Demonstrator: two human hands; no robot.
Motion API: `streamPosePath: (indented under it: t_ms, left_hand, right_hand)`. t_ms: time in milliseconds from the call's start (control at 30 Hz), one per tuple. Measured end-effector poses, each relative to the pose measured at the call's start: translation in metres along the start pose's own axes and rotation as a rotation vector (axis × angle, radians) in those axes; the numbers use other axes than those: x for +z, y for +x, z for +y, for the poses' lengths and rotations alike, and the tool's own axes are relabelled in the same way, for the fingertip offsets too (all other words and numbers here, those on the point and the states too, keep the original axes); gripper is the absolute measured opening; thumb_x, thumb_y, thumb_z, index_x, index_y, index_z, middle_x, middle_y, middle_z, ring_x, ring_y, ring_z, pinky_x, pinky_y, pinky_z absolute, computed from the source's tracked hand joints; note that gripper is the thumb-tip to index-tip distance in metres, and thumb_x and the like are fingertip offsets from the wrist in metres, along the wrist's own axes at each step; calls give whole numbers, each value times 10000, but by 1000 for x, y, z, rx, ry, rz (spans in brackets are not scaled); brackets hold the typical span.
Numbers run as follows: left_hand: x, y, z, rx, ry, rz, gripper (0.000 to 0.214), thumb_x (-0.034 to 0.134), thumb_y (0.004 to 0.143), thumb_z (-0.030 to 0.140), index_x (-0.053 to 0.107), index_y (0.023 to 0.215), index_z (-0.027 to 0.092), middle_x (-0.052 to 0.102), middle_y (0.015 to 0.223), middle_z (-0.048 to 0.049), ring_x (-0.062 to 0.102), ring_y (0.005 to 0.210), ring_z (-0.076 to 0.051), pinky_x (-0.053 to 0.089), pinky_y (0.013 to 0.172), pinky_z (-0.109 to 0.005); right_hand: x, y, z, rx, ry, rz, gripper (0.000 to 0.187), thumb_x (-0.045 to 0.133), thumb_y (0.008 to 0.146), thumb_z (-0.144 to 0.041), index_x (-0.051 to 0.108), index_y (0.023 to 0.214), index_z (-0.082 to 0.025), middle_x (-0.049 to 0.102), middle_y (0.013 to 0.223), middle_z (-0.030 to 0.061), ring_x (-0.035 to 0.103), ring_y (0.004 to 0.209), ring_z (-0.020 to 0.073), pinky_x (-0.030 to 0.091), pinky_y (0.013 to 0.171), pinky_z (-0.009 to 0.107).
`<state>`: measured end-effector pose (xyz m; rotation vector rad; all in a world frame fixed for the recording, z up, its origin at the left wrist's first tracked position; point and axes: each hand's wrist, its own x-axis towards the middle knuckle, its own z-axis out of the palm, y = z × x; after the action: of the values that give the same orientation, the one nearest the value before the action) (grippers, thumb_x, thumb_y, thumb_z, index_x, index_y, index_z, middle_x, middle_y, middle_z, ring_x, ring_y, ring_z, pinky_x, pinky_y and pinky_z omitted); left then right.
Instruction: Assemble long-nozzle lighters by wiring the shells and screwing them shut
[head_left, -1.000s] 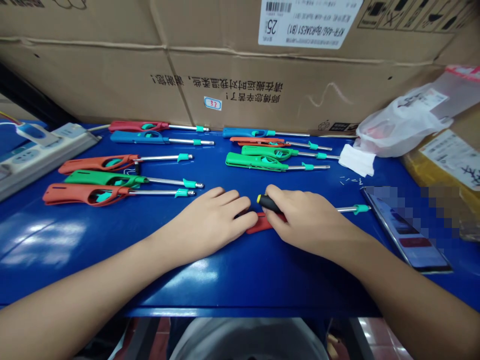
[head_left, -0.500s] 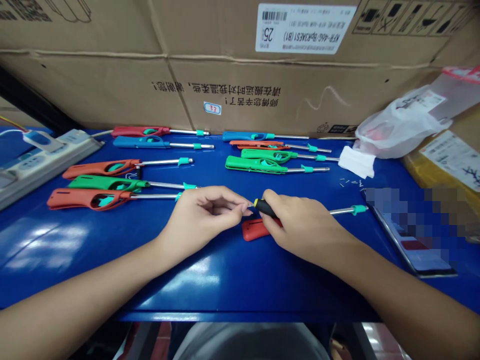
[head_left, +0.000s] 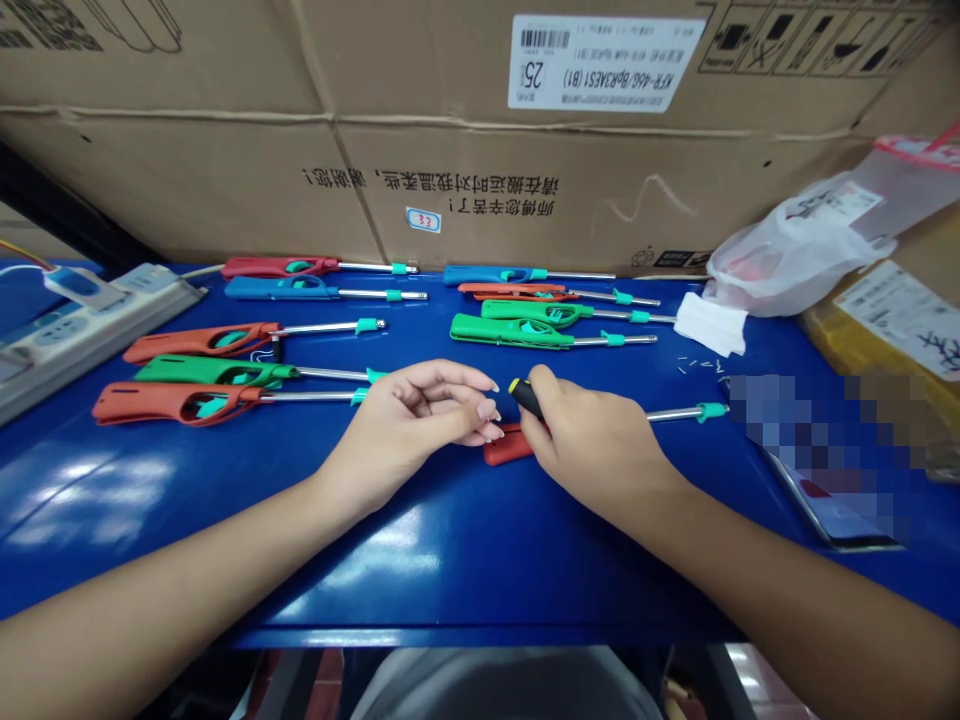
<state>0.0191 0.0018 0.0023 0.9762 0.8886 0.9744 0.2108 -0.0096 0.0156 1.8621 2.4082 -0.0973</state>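
In the head view my right hand (head_left: pixel 592 425) is wrapped round the black-and-yellow handle of a small screwdriver (head_left: pixel 528 397). Its yellow end points up and left; I cannot make out the shaft. Facing it, a small gap away, is my left hand (head_left: pixel 420 415), its fingers curled but apart, with nothing visible in them. A red gas lighter (head_left: pixel 504 446) lies on the table beneath my right hand, which hides its middle. The lighter's metal tube (head_left: pixel 671 413) comes out on the right, with a teal piece near the tip.
Several lighters lie in two groups, including an orange one (head_left: pixel 169 403) at left and a green one (head_left: pixel 502 332) behind my hands. Tiny bits (head_left: pixel 701 364) and a phone (head_left: pixel 832 480) are at right. A power strip (head_left: pixel 97 325) stands left; a cardboard box (head_left: pixel 247 180) closes the back.
The fingers of my left hand have parted and come off the screwdriver's yellow end. My right hand has tilted the handle more upright and stays over the red lighter.
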Motion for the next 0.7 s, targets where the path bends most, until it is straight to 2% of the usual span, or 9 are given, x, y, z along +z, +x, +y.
streamPosePath:
  t_ms: [200,300,367,433,500,567,633,700]
  left_hand:
    - [1,0,-2,15,23,0,229,915,715,164,761,884,163,804,785,-13,783,731,-131,631,729,-168]
    - [1,1,-3,18,34,0,247,923,703,144,756,884,156,806,788,-12,778,740,-115,620,748,-150]
    - [2,1,-3,18,25,-3,237,920,712,151,752,879,153,798,765,-5,772,718,-109,618,728,-146]
    - [2,0,-3,18,18,-10,232,917,722,160,748,882,150,790,747,-3,766,698,-109,618,707,-150]
    - [2,0,-3,19,14,-24,229,909,738,167,743,894,149,787,749,-7,763,698,-111,620,706,-159]
    - [3,-1,-3,15,6,-42,221,900,752,164,738,902,150,786,755,-11,761,708,-111,620,716,-166]
    - [3,-2,-4,8,-8,-53,210,889,767,163,734,908,150,783,757,-14,760,715,-116,622,727,-178]
    - [3,-3,-4,0,-21,-57,203,882,778,170,736,918,148,779,761,-19,759,717,-127,627,730,-199]
  right_hand:
    - [1,1,-1,36,45,56,192,437,1012,-236,563,1149,-194,776,979,109,732,764,233,264,537,289]
    - [1,1,5,41,166,132,154,475,995,-268,586,1081,-207,760,903,74,702,722,229,273,538,288]
    - [-2,0,11,28,374,246,116,522,982,-326,579,1000,-226,710,800,26,658,680,206,321,550,283]
    - [-9,-2,16,-11,696,368,180,567,974,-414,549,914,-246,619,715,-19,600,645,172,406,588,281]
    - [-17,-3,20,-25,1037,463,241,548,988,-461,523,856,-260,522,653,-43,539,586,153,421,561,283]
    - [-25,-4,22,-45,1290,517,221,519,1004,-435,535,861,-267,499,650,-41,525,583,154,430,549,291]
    - [-30,-4,23,-34,1402,548,215,478,1023,-406,565,885,-266,529,686,-22,508,578,153,414,533,294]
    - [-32,-4,25,1,1417,552,258,431,1042,-439,586,925,-268,549,715,-8,467,536,146,368,489,295]
